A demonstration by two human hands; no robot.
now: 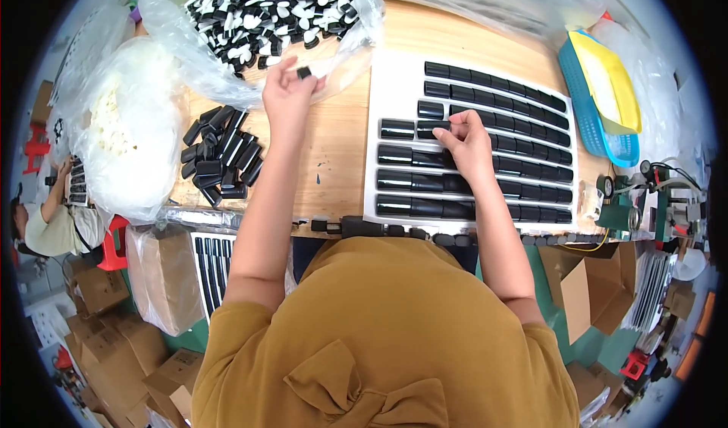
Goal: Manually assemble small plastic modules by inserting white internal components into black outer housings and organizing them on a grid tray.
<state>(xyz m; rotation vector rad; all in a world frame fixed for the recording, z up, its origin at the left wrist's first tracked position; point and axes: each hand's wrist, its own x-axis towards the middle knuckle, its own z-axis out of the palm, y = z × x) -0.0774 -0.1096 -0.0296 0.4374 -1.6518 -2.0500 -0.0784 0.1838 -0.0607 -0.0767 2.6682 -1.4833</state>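
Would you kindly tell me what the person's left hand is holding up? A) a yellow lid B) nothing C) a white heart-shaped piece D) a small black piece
D: the left hand pinches a small black piece in its fingers, beside the clear bag.

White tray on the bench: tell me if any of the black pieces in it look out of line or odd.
Nothing looks damaged or spilled. The white tray has full lower rows, but the third and fourth rows from the top are only partly filled at their left end, where the right hand sets a black piece. The left hand pinches a small cap.
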